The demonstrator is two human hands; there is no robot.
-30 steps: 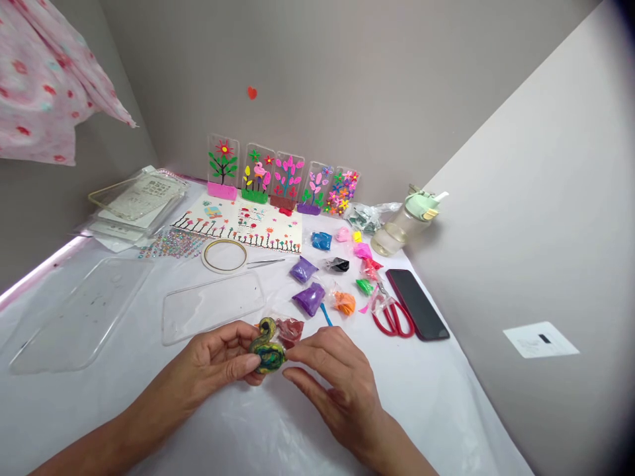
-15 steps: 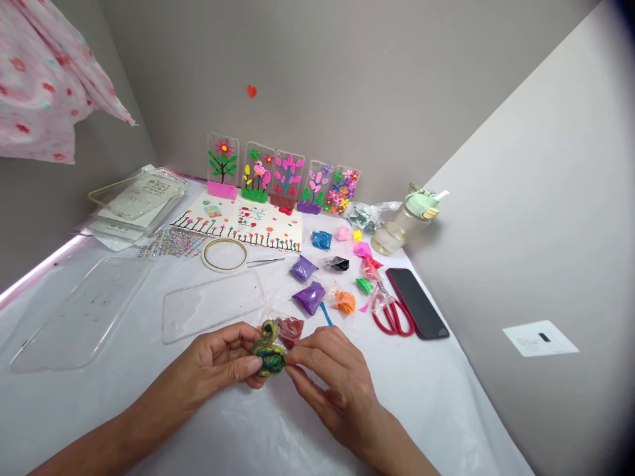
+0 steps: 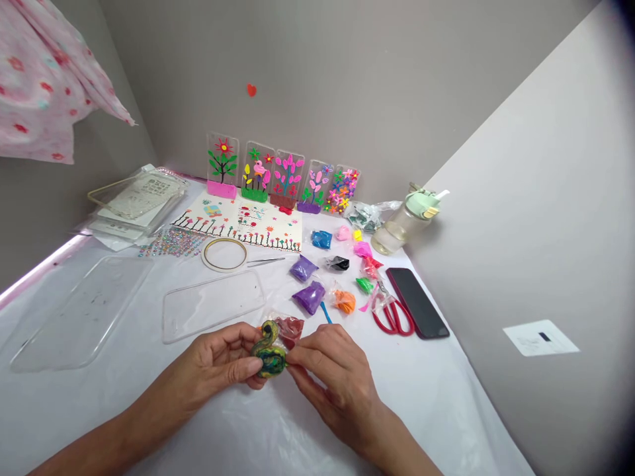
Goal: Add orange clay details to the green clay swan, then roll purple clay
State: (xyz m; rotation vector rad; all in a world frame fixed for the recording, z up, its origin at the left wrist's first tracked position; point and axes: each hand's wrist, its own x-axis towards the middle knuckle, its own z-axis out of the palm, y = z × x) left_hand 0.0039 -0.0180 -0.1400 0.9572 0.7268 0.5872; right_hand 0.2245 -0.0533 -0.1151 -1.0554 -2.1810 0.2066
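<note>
- Two hands in view, left hand (image 3: 221, 360) and right hand (image 3: 337, 370), near each other over the near side of the white-covered surface (image 3: 268, 430).
- Left hand clamped on a swan-shaped figure (image 3: 272, 363), thumb in front, other fingers behind; figure is coiled, yellow, green and dark.
- Figure sits between both hands, neck curled up.
- Right hand: thumb and forefinger drawn in at figure's right edge; cannot tell if they pinch it or a small bit there.
- Dark red packet (image 3: 290, 329) just beyond figure, partly covered by right hand.
- Blue stick (image 3: 325, 313) beyond right hand, next to purple packet (image 3: 310, 297); orange packet (image 3: 344, 301) near.
- Red-handled scissors (image 3: 393, 319) farther right, beside dark-screened phone (image 3: 418, 304).
- Clear case (image 3: 213, 307) flat beyond left hand; larger clear case (image 3: 82, 314) to its left.
- Tape roll (image 3: 224, 269) and tweezers (image 3: 266, 262) past the nearer case.
- Farther back: drawn paper (image 3: 238, 228), loose gems (image 3: 171, 243) at its left.
- Five decorated panels (image 3: 288, 175) upright by the wall; bottle (image 3: 401, 221) at back right.
</note>
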